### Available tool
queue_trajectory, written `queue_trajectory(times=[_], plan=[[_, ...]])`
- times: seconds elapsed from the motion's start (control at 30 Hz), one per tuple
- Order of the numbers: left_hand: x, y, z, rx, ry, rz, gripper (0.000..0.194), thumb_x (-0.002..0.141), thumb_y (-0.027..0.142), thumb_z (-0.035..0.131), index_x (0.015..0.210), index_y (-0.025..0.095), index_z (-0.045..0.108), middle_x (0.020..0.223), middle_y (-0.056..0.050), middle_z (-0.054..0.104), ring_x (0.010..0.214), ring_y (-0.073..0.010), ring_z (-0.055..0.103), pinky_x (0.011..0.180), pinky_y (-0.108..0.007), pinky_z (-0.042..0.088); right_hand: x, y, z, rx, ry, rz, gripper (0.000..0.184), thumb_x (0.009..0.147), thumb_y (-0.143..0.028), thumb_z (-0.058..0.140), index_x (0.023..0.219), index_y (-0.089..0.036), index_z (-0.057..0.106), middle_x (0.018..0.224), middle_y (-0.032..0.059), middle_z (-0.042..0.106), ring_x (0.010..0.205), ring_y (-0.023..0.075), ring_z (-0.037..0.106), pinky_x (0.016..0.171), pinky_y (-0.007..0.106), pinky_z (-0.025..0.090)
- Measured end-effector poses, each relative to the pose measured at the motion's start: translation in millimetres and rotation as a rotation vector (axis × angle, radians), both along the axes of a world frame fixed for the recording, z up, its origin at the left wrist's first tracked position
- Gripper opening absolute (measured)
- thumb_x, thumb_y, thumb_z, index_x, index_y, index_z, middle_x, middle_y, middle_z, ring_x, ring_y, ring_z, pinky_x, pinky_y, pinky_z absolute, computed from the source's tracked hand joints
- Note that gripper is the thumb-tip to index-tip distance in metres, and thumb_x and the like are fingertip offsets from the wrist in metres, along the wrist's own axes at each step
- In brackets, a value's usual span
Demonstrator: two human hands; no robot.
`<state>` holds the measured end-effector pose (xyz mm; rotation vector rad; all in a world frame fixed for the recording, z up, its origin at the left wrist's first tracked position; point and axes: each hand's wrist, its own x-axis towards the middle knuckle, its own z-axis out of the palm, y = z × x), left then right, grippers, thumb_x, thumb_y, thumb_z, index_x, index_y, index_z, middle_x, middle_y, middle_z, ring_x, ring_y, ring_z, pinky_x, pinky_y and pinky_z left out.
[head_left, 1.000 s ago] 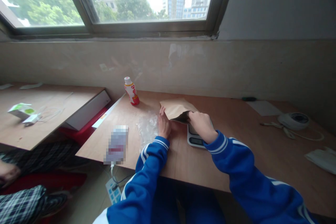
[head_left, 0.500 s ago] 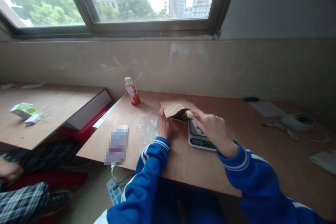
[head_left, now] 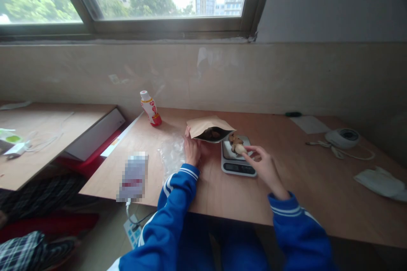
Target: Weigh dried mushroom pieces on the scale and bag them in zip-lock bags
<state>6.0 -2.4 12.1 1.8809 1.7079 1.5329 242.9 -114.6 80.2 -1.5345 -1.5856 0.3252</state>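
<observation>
Piece, pale, rounded and smooth-looking, has come out of the paper bag to the scale, so it is now beside knobbly brown pieces there; whether it bears on the pan, I cannot tell. The right hand has its grip closed on it, thumb against fingertips. The left hand touches the gaping bag's side, its grip unclear. Crumpled clear plastic lies beside that hand on the tabletop.

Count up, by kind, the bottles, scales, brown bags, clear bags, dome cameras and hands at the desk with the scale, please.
Bottle: 1
Scale: 1
Brown bag: 1
Clear bag: 1
Dome camera: 1
Hands: 2 (left hand, right hand)
Total: 7
</observation>
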Motion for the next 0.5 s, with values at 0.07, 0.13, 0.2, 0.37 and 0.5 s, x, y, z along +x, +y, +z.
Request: queue_trajectory(times=[0.07, 0.13, 0.2, 0.37, 0.5], plan=[[0, 2, -1.3, 0.005, 0.009, -0.004, 0.062, 0.087, 0.019, 0.047, 0.143, 0.008, 0.021, 0.147, -0.022, 0.034, 0.135, -0.0277, 0.037, 0.108, -0.042, 0.034, -10, 3, -11.0, 0.017, -0.139, 0.005, 0.021, 0.086, -0.034, 0.056, 0.096, -0.018, 0.065, 0.093, 0.0066, 0.066, 0.076, 0.0193, 0.059, 0.066, 0.03, 0.048], [0, 4, -3.2, -0.011, 0.042, 0.005, 0.06, 0.089, 0.022, 0.044, 0.142, 0.006, 0.023, 0.146, -0.024, 0.036, 0.138, -0.0291, 0.031, 0.11, -0.046, 0.031, -18, 7, -15.9, 0.049, -0.353, -0.006, 0.016, 0.088, -0.022, 0.051, 0.095, -0.018, 0.065, 0.096, 0.0081, 0.066, 0.087, 0.0228, 0.058, 0.075, 0.033, 0.046], [0, 7, -5.1, -0.056, 0.08, 0.031, 0.057, 0.09, 0.024, 0.041, 0.14, 0.002, 0.025, 0.143, -0.027, 0.038, 0.139, -0.0323, 0.027, 0.11, -0.051, 0.028, -22, 11, -17.3, 0.054, -0.544, -0.01, 0.02, 0.088, -0.014, 0.047, 0.096, -0.017, 0.066, 0.098, 0.0097, 0.066, 0.093, 0.0255, 0.056, 0.08, 0.036, 0.043], [-1, 12, -0.8, -0.077, 0.084, 0.102, 0.048, 0.093, 0.024, 0.034, 0.136, 0.001, 0.032, 0.138, -0.029, 0.041, 0.133, -0.0334, 0.038, 0.103, -0.051, 0.036, -13, 15, -19.5, 0.052, -0.653, 0.004, 0.024, 0.088, -0.013, 0.047, 0.099, -0.019, 0.067, 0.104, 0.0106, 0.062, 0.094, 0.0261, 0.055, 0.079, 0.038, 0.043], [-5, 12, 16.1, -0.031, 0.155, 0.148, 0.047, 0.094, 0.032, 0.038, 0.132, 0.005, 0.038, 0.134, -0.025, 0.046, 0.128, -0.0307, 0.042, 0.099, -0.046, 0.04, -15, 13, -12.4, 0.16, -0.472, 0.043, 0.028, 0.088, -0.016, 0.047, 0.11, -0.02, 0.064, 0.109, 0.0111, 0.057, 0.098, 0.026, 0.055, 0.086, 0.042, 0.045]])
